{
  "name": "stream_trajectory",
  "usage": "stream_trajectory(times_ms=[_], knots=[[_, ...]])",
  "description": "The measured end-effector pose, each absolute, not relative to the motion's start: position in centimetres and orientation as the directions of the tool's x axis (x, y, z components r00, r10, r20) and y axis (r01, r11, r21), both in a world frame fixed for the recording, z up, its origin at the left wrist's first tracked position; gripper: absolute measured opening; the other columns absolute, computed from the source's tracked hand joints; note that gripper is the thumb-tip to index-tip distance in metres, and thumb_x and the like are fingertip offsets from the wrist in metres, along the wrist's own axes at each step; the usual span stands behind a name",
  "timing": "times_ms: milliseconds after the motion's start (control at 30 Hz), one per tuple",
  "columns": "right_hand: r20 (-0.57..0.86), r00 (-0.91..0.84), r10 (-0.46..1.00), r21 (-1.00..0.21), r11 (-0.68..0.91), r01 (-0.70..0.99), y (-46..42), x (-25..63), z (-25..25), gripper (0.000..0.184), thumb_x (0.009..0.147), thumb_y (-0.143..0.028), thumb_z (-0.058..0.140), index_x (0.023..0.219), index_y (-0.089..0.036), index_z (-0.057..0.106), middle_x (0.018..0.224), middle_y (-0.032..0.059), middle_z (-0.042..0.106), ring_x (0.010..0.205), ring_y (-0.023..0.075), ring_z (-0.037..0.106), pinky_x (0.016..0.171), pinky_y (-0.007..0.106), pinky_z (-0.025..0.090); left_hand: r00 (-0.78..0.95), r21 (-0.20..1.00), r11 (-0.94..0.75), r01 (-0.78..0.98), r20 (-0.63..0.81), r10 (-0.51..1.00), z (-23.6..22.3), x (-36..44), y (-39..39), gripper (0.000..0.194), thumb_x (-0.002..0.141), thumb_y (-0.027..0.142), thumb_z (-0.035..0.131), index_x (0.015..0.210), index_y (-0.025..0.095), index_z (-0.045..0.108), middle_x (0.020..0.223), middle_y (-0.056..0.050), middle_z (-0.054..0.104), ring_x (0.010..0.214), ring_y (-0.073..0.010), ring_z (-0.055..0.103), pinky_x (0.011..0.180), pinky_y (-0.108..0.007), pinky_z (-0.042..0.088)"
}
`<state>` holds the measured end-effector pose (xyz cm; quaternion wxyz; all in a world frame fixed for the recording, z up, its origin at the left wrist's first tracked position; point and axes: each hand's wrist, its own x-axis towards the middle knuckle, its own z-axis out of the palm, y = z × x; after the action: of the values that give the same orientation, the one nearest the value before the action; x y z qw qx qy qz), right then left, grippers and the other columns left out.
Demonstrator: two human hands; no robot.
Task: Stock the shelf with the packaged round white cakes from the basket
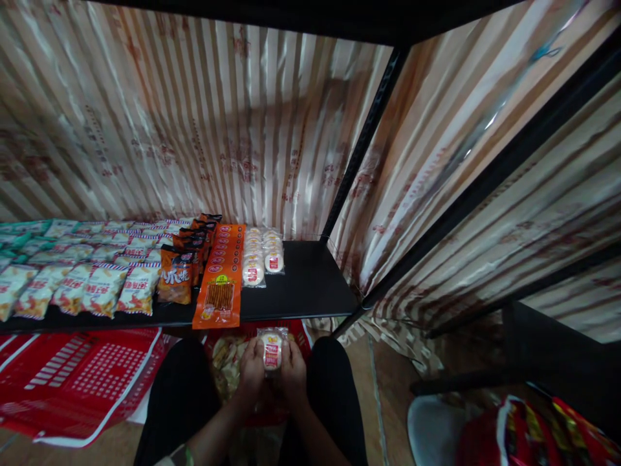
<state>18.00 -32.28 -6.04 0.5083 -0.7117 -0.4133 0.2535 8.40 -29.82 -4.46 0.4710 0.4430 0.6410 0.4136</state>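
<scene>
Left hand (251, 367) and right hand (293, 370) share a grip on the sides of a clear-wrapped packet (272, 353), above a red basket (301, 331) near the black shelf (310, 278); light, even pressure should best spare its contents

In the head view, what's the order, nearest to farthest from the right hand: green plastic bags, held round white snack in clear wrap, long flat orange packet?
1. Round white snack in clear wrap: touching the right hand.
2. Long flat orange packet: forward-left on the black shelf.
3. Green plastic bags: far left on the shelf.
</scene>
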Motion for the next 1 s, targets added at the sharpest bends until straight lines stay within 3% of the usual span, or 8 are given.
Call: stream_trajectory(times_ms=[133, 333, 500, 667, 1000], knots=[[0.116, 0.508, 0.854, -0.899, -0.128, 0.42, -32.0, 18.3, -5.3, 0.041, 0.081, -0.047, 0.037, 0.087, -0.017, 0.065, 0.088, 0.0102, 0.067, 0.086, 0.0207, 0.062, 0.079, 0.031, 0.047, -0.142, 0.943, 0.294, 0.155, -0.274, 0.951, -3.4, 8.4, -29.4, 0.037, 0.081, 0.039, 0.034, 0.09, 0.015, 0.059, 0.083, -0.009, 0.067, 0.072, -0.0174, 0.061, 0.069, -0.027, 0.049], [0.142, 0.4, 0.905, -0.852, -0.094, 0.515, -31.4, 19.2, -3.2, 0.039, 0.084, -0.044, 0.037, 0.092, -0.018, 0.065, 0.09, 0.0092, 0.066, 0.085, 0.0189, 0.061, 0.078, 0.029, 0.047, -0.165, 0.95, 0.213, 0.229, -0.178, 0.97, -2.2, 8.5, -28.6, 0.039, 0.079, 0.039, 0.035, 0.09, 0.012, 0.062, 0.085, -0.01, 0.066, 0.078, -0.0193, 0.061, 0.076, -0.03, 0.047], [0.145, 0.394, 0.908, -0.86, -0.082, 0.504, -30.2, 20.0, -2.0, 0.04, 0.083, -0.044, 0.038, 0.094, -0.018, 0.066, 0.091, 0.0089, 0.067, 0.084, 0.0189, 0.062, 0.076, 0.028, 0.048, -0.162, 0.897, 0.224, 0.38, -0.174, 0.971, -0.6, 8.5, -27.8, 0.039, 0.077, 0.032, 0.038, 0.092, 0.008, 0.065, 0.091, -0.013, 0.063, 0.087, -0.021, 0.059, 0.083, -0.03, 0.044], [0.134, 0.395, 0.909, -0.866, -0.087, 0.493, -28.9, 20.8, -0.5, 0.036, 0.082, -0.042, 0.041, 0.092, -0.019, 0.067, 0.092, 0.0072, 0.068, 0.085, 0.0192, 0.061, 0.078, 0.029, 0.047, -0.103, 0.909, 0.216, 0.356, -0.192, 0.976, 0.5, 8.7, -27.1, 0.034, 0.075, 0.022, 0.043, 0.101, 0.009, 0.061, 0.095, -0.011, 0.062, 0.084, -0.0174, 0.059, 0.079, -0.026, 0.045], [0.122, 0.422, 0.898, -0.905, -0.075, 0.42, -27.3, 21.4, -0.2, 0.036, 0.079, -0.043, 0.045, 0.094, -0.016, 0.064, 0.091, 0.0091, 0.065, 0.08, 0.0189, 0.06, 0.071, 0.029, 0.048, -0.135, 0.92, 0.128, 0.372, -0.083, 0.987, 0.2, 9.4, -24.3, 0.024, 0.076, 0.023, 0.046, 0.091, 0.015, 0.062, 0.089, -0.006, 0.061, 0.079, -0.0156, 0.058, 0.075, -0.026, 0.045]])
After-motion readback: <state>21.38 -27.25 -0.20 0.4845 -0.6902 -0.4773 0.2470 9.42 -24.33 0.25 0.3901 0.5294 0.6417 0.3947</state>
